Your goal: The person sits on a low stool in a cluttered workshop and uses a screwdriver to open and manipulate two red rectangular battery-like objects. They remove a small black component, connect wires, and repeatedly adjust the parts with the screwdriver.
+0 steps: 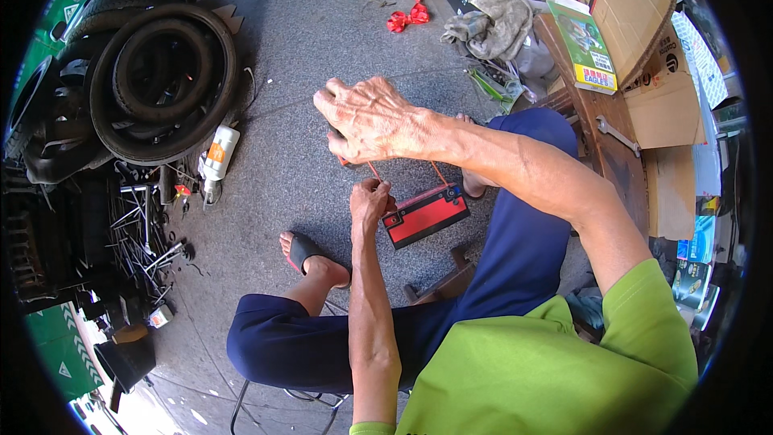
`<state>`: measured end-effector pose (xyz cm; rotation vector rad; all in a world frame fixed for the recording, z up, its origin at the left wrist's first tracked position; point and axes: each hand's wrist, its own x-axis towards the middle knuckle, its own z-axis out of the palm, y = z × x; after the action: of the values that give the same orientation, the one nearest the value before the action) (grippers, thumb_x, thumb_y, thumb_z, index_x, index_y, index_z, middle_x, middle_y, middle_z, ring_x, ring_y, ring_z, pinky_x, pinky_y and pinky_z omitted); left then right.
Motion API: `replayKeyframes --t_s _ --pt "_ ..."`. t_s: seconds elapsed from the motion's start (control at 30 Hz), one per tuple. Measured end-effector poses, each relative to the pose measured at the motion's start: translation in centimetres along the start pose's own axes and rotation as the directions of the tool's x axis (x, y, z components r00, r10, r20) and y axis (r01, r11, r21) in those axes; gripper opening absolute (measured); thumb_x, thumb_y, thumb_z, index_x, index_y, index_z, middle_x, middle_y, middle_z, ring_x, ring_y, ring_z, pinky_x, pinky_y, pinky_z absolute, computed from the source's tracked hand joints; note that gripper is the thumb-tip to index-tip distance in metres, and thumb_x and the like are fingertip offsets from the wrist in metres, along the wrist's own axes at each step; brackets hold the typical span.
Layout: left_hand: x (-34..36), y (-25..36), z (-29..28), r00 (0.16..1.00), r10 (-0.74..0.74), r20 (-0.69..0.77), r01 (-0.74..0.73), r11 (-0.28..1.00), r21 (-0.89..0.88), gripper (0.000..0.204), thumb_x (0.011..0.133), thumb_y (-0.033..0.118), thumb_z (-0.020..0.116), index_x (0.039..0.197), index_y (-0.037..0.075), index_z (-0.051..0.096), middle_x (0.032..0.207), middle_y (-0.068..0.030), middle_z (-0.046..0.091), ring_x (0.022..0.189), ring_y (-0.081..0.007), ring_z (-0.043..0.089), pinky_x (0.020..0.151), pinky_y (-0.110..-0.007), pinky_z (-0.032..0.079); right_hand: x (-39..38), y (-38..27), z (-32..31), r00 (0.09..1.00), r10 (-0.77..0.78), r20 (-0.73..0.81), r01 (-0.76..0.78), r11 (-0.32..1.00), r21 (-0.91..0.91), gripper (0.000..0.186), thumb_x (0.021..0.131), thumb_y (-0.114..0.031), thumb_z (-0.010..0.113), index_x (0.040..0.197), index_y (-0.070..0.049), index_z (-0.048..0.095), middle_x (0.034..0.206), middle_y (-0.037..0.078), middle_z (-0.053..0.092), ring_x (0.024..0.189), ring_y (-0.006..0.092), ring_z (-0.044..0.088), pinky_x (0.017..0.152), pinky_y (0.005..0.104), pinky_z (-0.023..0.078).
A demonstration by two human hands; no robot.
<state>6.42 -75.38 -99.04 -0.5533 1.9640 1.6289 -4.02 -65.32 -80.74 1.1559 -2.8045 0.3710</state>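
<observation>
A red and black battery (427, 217) stands on the floor between my feet. My left hand (371, 197) is closed beside its left end, fingertips pinched together where a thin red wire (374, 170) comes down to them. Farther out, my right hand (372, 119) is curled shut above the floor, its back facing up. A small orange-red piece (345, 163) shows below its thumb, but whatever the fingers grip is hidden. From the battery's right terminal an orange wire (439, 173) rises toward my right wrist and goes out of sight behind it.
Stacked tyres (161, 84) lie at far left, with a white bottle (220, 153) and scattered metal tools (145, 225) nearby. On the right, a wooden bench (600, 133) carries a wrench (618, 135) and a green box (583, 44). A grey rag (495, 22) lies beyond my right knee.
</observation>
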Motion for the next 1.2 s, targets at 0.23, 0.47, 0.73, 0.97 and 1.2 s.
replayKeyframes --t_s 0.23,0.47,0.73,0.97,1.2 --pt "0.7 -1.2 0.1 0.997 0.081 -0.015 -0.079 0.993 0.091 0.025 0.088 0.017 0.057 0.073 -0.003 0.062 0.057 -0.0086 0.060 0.045 -0.0124 0.052 0.042 -0.028 0.039 0.7 -0.6 -0.9 0.963 0.099 0.249 -0.110 0.993 0.030 0.045 0.085 -0.035 0.060 0.105 0.004 0.052 0.091 0.022 0.062 0.079 0.0337 0.067 0.063 0.0431 0.053" --pt "1.2 -2.0 0.3 0.994 0.103 -0.030 -0.098 0.986 0.134 0.027 0.087 0.018 0.059 0.071 -0.003 0.062 0.056 -0.0079 0.060 0.045 -0.0122 0.052 0.043 -0.028 0.040 -0.2 0.1 1.2 0.994 -0.021 -0.109 0.024 1.000 0.019 0.048 0.088 -0.039 0.058 0.106 0.004 0.051 0.067 0.015 0.064 0.063 0.0355 0.066 0.058 0.0447 0.053" --pt "1.9 -3.8 0.1 0.996 0.052 -0.079 -0.029 0.962 0.272 0.031 0.082 0.030 0.061 0.080 0.001 0.071 0.065 -0.0110 0.068 0.066 -0.0242 0.068 0.068 -0.036 0.052 0.8 -0.9 -1.0 0.959 0.132 0.250 -0.146 0.989 0.039 0.045 0.085 -0.036 0.063 0.105 0.002 0.050 0.084 0.019 0.063 0.075 0.0348 0.067 0.063 0.0442 0.053" --pt "1.6 -3.5 0.3 0.996 0.016 -0.090 0.005 0.973 0.229 0.031 0.082 0.031 0.061 0.080 0.001 0.070 0.065 -0.0107 0.068 0.067 -0.0241 0.068 0.069 -0.036 0.051 -0.2 -0.2 0.5 0.997 -0.047 -0.058 0.048 0.999 0.026 0.043 0.088 -0.037 0.060 0.101 0.003 0.051 0.080 0.019 0.063 0.069 0.0328 0.066 0.058 0.0405 0.053" --pt "1.2 -3.2 0.1 0.996 0.026 -0.089 -0.002 0.965 0.263 0.030 0.083 0.030 0.060 0.082 0.001 0.071 0.066 -0.0107 0.068 0.067 -0.0239 0.068 0.069 -0.036 0.051 0.6 -0.7 -0.8 0.984 0.125 0.127 -0.131 0.991 0.039 0.046 0.089 -0.041 0.058 0.103 0.003 0.050 0.068 0.018 0.064 0.068 0.0336 0.067 0.060 0.0411 0.053"
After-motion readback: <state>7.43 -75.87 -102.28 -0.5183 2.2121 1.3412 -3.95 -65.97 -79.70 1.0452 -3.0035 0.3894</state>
